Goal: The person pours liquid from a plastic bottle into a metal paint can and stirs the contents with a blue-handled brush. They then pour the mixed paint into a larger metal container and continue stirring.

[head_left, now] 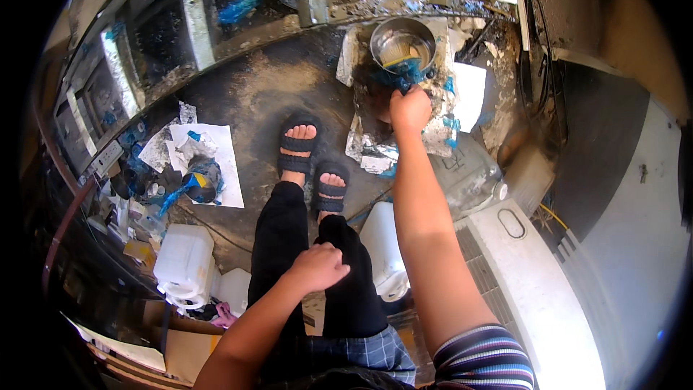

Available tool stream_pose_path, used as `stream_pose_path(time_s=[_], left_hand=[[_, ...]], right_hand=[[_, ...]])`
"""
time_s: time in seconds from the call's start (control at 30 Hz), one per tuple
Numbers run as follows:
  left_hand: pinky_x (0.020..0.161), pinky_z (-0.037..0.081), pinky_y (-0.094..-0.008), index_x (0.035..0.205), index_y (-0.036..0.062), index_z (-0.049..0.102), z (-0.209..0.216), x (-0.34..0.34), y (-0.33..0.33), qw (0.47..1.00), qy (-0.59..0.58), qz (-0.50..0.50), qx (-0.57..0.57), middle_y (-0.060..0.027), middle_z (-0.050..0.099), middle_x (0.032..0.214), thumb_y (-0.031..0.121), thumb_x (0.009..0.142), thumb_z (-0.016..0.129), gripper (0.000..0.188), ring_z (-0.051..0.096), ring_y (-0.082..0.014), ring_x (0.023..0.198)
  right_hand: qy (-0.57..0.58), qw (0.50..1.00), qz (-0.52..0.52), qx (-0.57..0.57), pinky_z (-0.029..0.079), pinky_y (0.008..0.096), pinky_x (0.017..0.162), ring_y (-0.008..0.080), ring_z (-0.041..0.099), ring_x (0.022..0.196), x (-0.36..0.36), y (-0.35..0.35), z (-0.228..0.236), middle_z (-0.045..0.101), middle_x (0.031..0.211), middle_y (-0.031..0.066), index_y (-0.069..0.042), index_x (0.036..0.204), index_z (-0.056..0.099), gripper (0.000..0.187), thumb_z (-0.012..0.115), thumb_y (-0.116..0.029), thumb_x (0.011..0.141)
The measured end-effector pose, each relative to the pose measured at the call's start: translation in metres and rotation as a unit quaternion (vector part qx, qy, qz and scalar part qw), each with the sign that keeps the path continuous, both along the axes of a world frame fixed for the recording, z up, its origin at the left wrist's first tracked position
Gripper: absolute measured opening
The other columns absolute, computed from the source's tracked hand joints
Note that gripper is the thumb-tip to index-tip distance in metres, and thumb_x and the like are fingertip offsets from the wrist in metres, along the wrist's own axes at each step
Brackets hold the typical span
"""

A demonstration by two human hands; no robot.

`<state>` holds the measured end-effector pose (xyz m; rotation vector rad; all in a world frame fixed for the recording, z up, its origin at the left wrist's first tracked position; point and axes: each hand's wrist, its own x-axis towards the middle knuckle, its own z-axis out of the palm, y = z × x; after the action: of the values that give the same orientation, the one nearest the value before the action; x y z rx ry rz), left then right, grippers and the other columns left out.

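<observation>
My right hand is closed round the blue-covered handle of what looks like a brush. Its yellowish band and pale bristle-like end reach into a round metal bowl, whose contents I cannot make out clearly. Under the bowl lie stained, crumpled papers smeared with dark and blue marks. My left hand hangs over my legs with its fingers curled in, and nothing shows in it.
White plastic jugs stand at lower left, with another white jug beside my leg. A dark, blue-smeared container sits on white paper. Metal frame bars cross the far side. A long white casing lies right of my arm.
</observation>
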<state>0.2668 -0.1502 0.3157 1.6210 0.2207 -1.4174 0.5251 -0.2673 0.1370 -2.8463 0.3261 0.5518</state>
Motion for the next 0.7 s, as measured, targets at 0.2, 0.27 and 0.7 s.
stream_pose_path(time_s=[0.2,0.27,0.7], left_hand=[[0.089,0.047,-0.0418,0.087,0.0075,0.064,0.025,0.004,0.005,1.0,-0.008,0.003,-0.006,-0.0113,0.061,0.103,0.036,0.086,0.06,0.029,0.057,-0.0307,0.104],[0.089,0.047,-0.042,0.087,0.0071,0.064,0.028,0.005,0.003,1.0,-0.014,0.005,0.001,-0.0113,0.061,0.104,0.035,0.086,0.06,0.029,0.057,-0.0307,0.104],[0.08,0.049,-0.0395,0.104,0.0061,0.058,0.085,0.021,0.019,0.872,-0.269,0.374,0.166,-0.0099,0.063,0.095,0.005,0.076,0.068,0.03,0.061,-0.0298,0.092]], right_hand=[[-0.003,1.0,-0.001,-0.026,0.051,0.048,0.078,0.0425,0.065,0.083,-0.005,-0.005,0.024,0.067,0.083,0.0248,0.001,0.083,0.065,0.026,0.068,-0.023,0.073],[-0.012,1.0,0.013,-0.025,0.051,0.0486,0.077,0.0425,0.065,0.082,-0.015,-0.011,0.038,0.066,0.083,0.0251,0.002,0.083,0.065,0.027,0.068,-0.022,0.073],[-0.045,0.977,0.169,0.122,0.051,0.0467,0.073,0.0422,0.063,0.081,-0.086,-0.01,0.139,0.065,0.083,0.0222,-0.006,0.094,0.065,0.02,0.063,-0.013,0.076]])
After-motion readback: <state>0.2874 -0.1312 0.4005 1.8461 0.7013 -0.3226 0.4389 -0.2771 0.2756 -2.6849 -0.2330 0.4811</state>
